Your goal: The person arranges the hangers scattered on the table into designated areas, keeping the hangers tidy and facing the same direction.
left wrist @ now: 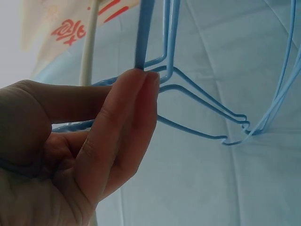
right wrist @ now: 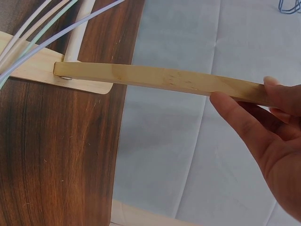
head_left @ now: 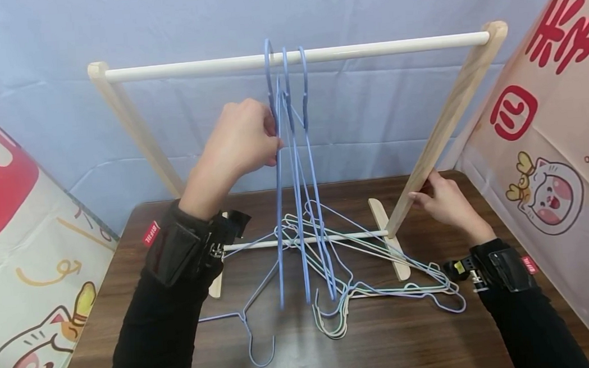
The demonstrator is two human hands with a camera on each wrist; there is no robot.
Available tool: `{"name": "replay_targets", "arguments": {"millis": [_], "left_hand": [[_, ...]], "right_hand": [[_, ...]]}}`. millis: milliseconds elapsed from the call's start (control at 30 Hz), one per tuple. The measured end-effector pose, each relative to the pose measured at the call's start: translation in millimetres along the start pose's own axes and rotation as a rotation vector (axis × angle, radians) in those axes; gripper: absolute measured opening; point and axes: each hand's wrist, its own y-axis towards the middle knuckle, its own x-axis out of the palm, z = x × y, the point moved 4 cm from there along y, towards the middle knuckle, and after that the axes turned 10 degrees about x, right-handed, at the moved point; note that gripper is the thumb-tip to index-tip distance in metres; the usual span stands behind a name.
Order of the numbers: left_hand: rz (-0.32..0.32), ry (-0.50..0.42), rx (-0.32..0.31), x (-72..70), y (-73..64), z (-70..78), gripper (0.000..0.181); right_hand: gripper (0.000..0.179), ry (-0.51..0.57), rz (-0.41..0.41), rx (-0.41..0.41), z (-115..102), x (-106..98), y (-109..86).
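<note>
Three blue wire hangers [head_left: 295, 167] hang by their hooks from the white rail [head_left: 191, 67] of a wooden rack, close together near its middle. My left hand [head_left: 241, 136] pinches the leftmost hanger [head_left: 278, 219] just below its hook. In the left wrist view, thumb and fingertips meet on the blue wire [left wrist: 145, 33]. On the other side, my right hand [head_left: 447, 203] holds the rack's right wooden post [head_left: 445, 121] low down. The right wrist view shows thumb and fingers on either side of that post [right wrist: 155, 80].
Several pastel hangers [head_left: 347, 293] lie piled on the brown table [head_left: 385, 341], overlapping the rack's lower bar [head_left: 257, 244] and right foot [head_left: 379, 215]. A blue hanger [head_left: 245, 316] lies at front left. Printed panels [head_left: 539, 135] stand at both sides, with a pale blue cloth [head_left: 365, 11] behind.
</note>
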Motion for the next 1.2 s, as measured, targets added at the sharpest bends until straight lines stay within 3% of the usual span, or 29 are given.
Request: {"name": "replay_targets", "arguments": {"millis": [500, 1200], "left_hand": [[-0.032, -0.062, -0.043, 9.8, 7.8, -7.8, 0.01], [-0.033, -0.059, -0.056, 12.4, 7.5, -12.0, 0.011]], "right_hand": [[0.032, -0.005, 0.003, 0.002, 1, 0, 0.5], [0.031, 0.007, 0.008, 0.006, 1, 0, 0.7]]}}
